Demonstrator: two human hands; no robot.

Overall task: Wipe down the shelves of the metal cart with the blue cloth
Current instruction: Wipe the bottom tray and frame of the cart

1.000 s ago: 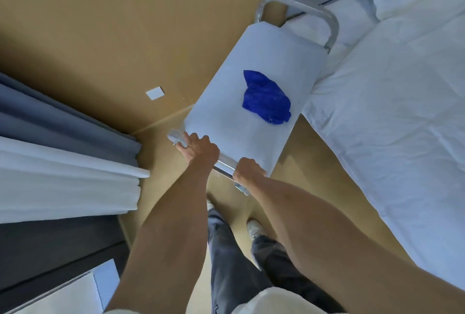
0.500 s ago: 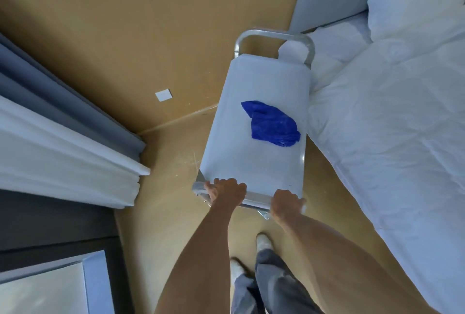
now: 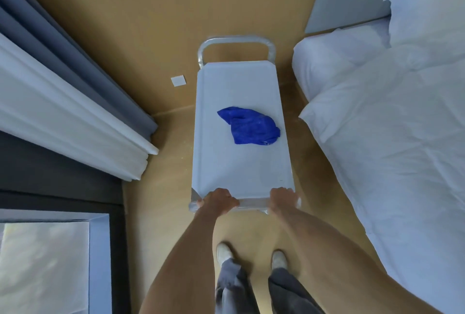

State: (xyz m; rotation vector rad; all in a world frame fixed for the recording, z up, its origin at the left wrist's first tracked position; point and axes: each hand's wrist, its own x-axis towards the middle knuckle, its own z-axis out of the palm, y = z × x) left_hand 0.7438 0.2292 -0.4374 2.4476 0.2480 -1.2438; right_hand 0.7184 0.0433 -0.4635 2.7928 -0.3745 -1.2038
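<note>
Both the left hand [image 3: 218, 200] and right hand [image 3: 282, 199] are gripping the cart [image 3: 241, 170] handle; the cloth [image 3: 250, 126] is lying untouched on top, so wiping seems unstarted.

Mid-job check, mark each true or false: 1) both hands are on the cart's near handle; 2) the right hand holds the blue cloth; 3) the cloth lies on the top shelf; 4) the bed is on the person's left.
1) Both the left hand and the right hand grip the near handle of the cart: true.
2) False: the blue cloth lies loose, apart from both hands.
3) True: it rests on the top shelf.
4) False: the bed is on the right.
</note>
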